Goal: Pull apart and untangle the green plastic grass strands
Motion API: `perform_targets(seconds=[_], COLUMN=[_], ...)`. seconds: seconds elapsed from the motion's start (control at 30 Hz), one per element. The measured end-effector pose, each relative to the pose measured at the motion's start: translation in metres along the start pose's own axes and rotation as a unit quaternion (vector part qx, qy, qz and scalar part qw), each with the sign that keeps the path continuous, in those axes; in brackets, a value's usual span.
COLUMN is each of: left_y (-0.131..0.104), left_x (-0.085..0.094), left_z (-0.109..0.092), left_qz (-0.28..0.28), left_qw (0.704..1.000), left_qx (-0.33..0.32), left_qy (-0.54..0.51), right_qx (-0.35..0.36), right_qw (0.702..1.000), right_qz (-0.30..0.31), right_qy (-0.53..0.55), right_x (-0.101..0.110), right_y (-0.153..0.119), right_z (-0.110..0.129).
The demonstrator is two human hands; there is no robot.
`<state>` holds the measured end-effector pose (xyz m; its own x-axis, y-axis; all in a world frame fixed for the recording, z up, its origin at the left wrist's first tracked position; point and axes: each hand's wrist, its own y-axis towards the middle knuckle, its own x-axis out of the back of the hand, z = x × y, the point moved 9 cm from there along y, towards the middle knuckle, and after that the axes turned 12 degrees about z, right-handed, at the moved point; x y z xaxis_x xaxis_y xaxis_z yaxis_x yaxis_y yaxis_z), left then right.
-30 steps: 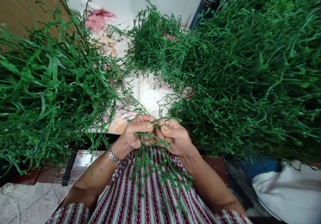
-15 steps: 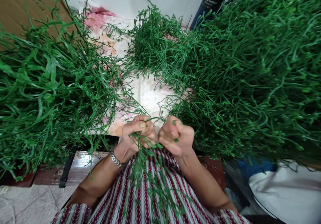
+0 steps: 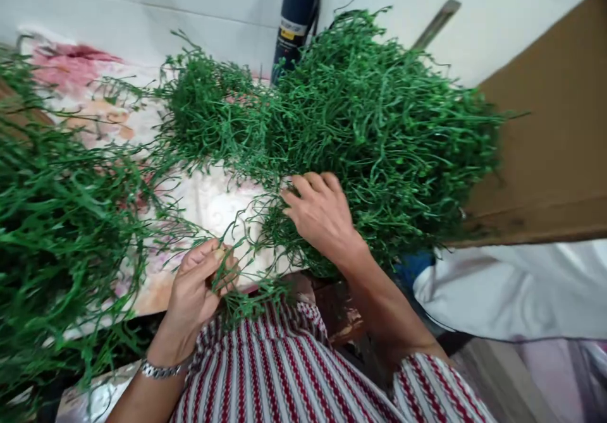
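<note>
My left hand (image 3: 202, 284), with a metal watch band at the wrist, pinches a few thin green stems (image 3: 256, 303) between thumb and fingers. They look like artificial greenery, with small forked tips, and hang toward the striped clothing. My right hand (image 3: 320, 214) lies palm down against the near left side of a big heap of the same stems (image 3: 379, 119). Its fingers are apart and slightly bent, the fingertips touching the heap's edge; nothing is visibly held. A smaller clump (image 3: 203, 107) joins that heap on the left.
Another large pile of broader green stems (image 3: 57, 220) covers the left side. A flower-patterned cloth (image 3: 208, 198) covers the table. A dark blue bottle (image 3: 291, 24) stands by the white wall. Cardboard (image 3: 545, 119) rises at the right, above a white bag-like object (image 3: 512, 290).
My two fists, close together before, have separated. My right hand has opened and moved onto the right heap; my left still holds stems. The view has swung to the right.
</note>
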<state>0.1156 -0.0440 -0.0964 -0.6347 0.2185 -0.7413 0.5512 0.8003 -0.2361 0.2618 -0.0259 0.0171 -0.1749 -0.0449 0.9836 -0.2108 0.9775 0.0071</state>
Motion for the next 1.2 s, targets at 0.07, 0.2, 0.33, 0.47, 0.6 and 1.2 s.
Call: perform_targets(seconds=[0.07, 0.2, 0.33, 0.47, 0.6, 1.2], left_y=[-0.001, -0.001, 0.001, 0.003, 0.006, 0.005], left_x=[0.0, 0.0, 0.0, -0.001, -0.005, -0.01], left_z=[0.001, 0.001, 0.002, 0.006, 0.008, 0.012], left_qz=[-0.008, -0.011, -0.003, 0.007, 0.024, 0.048], left_qw=[1.0, 0.999, 0.999, 0.998, 0.998, 0.995], left_qx=[0.0, 0.005, 0.009, 0.021, 0.02, 0.008], left_qy=[0.021, 0.044, 0.051, 0.053, 0.055, 0.092], right_qx=[-0.014, -0.017, -0.002, 0.006, 0.005, -0.066], right_qw=[0.998, 0.995, 0.993, 0.988, 0.982, 0.864], right_qz=[0.063, 0.098, 0.117, 0.155, 0.184, 0.444], right_qy=[-0.001, -0.004, -0.003, 0.02, 0.051, 0.227], right_x=[-0.025, -0.043, -0.039, -0.041, -0.063, -0.259], right_y=[0.001, -0.02, -0.054, -0.091, -0.132, -0.166], right_z=[-0.008, -0.004, 0.006, 0.005, -0.006, -0.016])
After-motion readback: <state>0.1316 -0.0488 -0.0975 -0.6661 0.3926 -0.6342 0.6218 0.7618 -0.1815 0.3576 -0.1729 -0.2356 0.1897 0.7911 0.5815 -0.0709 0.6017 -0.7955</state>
